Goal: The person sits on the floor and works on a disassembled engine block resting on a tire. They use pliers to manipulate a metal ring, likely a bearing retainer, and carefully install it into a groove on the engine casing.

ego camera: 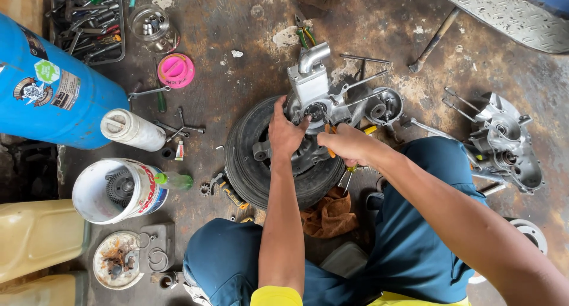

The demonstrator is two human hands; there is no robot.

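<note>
1. Stained, oily concrete floor serves as the work surface; the person sits on it with knees apart.
2. Between the knees lies a black tyre, flat on its side, and a silver engine casing rests on its far edge, its bent pipe pointing away from the person.
3. Left hand: pressed against the near face of the casing, fingers spread around the round opening; it steadies the part and encloses nothing.
4. Right hand: closed around a tool with yellow and orange handles, likely pliers. The working end is hidden under the hand.
5. Key relation: the casing lies just ahead of and slightly left of the right hand; the tool's long axis runs from the person's right towards the casing's centre. The left hand is the nearer, already touching.
6. Surroundings: a second casing half well apart to the right, a white bucket holding a gear to the left, a blue cylinder, a tray of tools, a pink lid.
</note>
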